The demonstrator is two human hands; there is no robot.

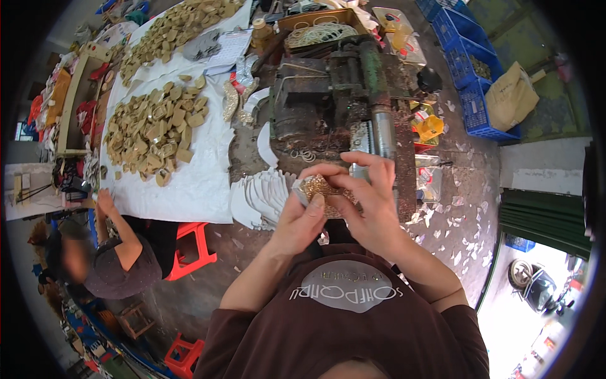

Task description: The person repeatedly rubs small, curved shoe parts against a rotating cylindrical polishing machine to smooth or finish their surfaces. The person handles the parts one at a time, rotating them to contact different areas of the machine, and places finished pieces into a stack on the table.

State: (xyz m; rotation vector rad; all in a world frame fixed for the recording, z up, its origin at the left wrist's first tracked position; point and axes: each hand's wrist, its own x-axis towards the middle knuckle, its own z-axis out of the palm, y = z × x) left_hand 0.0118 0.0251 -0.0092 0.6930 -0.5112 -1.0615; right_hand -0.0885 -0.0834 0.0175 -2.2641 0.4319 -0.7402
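Note:
A gold glittery piece (315,185) is held in front of the old machine, near its front edge. My left hand (298,218) grips it with the thumb on top, and a pale edge shows beside the fingers. The bent fingers of my right hand (375,196) close on the right end of the same piece; its exact shape is partly hidden by my fingers. A fanned stack of white curved pieces (255,201) lies just left of my left hand. Farther off, curved glittery pieces (231,101) rest at the left side of the machine (309,95).
Tan block-shaped pieces (158,129) lie heaped on a white sheet (202,189) at the left. A person (126,259) sits beside that table, near a red stool (190,251). Blue crates (476,104) stand at the far right, and scraps litter the floor.

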